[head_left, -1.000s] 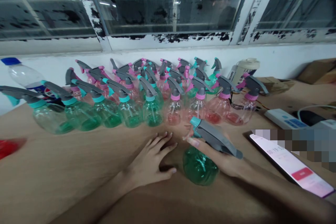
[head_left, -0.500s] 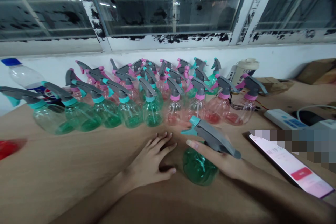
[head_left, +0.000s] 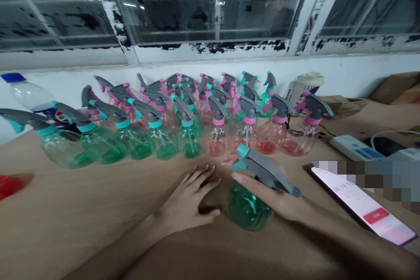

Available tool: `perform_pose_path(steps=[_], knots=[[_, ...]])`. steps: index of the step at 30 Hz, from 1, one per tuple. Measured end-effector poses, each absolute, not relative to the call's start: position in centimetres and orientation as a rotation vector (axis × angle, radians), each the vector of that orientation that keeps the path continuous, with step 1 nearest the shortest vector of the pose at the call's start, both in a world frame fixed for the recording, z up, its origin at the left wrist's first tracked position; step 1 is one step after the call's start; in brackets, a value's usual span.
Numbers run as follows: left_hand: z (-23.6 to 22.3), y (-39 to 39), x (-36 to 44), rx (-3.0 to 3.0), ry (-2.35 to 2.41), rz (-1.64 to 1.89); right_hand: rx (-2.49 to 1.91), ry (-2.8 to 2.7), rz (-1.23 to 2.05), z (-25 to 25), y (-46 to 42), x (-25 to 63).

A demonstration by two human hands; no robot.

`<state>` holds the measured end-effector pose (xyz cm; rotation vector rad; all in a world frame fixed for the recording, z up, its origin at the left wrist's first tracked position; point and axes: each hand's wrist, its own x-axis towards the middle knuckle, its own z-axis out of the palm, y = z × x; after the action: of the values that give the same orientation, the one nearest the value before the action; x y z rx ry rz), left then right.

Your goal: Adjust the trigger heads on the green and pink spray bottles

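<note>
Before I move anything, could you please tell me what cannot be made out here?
All in the head view:
Right hand: some fingers are hidden behind the green spray bottle it holds.
Back-row spray bottles: their bodies are largely hidden by the front row.
Red item: cut off by the left edge, and blurred.
Phone: its small print is too blurred to read; pixelated blocks hide what lies behind.

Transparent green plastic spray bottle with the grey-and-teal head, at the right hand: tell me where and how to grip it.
Probably around the spray bottle's neck, from the right, where the right hand is: the rounded body bulges below, the grey lever slopes down rightward, and the teal nozzle faces left.
</note>
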<state>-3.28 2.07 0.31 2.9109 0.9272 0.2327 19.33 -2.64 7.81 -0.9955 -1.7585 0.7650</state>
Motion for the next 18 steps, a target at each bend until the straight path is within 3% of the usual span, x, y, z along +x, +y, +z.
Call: perform_pose_path(steps=[9, 18], knots=[[0.2, 2.1, -3.4, 2.888, 0.917, 0.295, -1.1, -1.717, 0.715, 7.7, -2.6, 19.2], [2.4, -1.7, -2.0, 2.595, 0.949, 0.512, -0.904, -1.67, 0.783, 7.4, -2.9, 18.0]])
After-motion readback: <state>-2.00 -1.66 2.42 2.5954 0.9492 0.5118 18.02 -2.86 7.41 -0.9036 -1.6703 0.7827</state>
